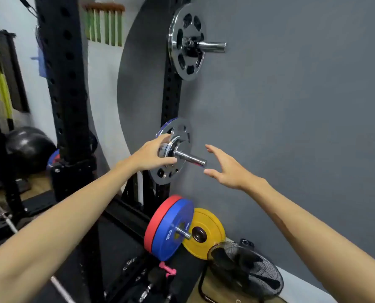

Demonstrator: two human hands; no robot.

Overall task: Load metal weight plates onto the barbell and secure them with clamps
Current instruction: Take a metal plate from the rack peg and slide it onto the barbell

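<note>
Against a grey wall (pixel 291 106), a black rack post (pixel 171 101) carries chrome pegs with weight plates. On the middle peg (pixel 191 159) sits a chrome plate (pixel 171 173) with a stack of small plates (pixel 171 147) in front and a blue one behind. The left hand (pixel 151 156) curls around the small plates, thumb below and fingers over the top. The right hand (pixel 228 169) hovers open just past the peg's tip, touching nothing. Higher up, a second chrome plate (pixel 186 42) hangs on another peg with a clamp at its hub. Low down, a red plate (pixel 156 221) and a blue plate (pixel 171 228) sit on a short peg, with a yellow plate (pixel 206 232) leaning on the wall. A black fan (pixel 245 272) stands on the floor beside it. At left stand a thick black upright (pixel 62 84) and a dark ball (pixel 29 149); a barbell (pixel 7 217) lies low.
</note>
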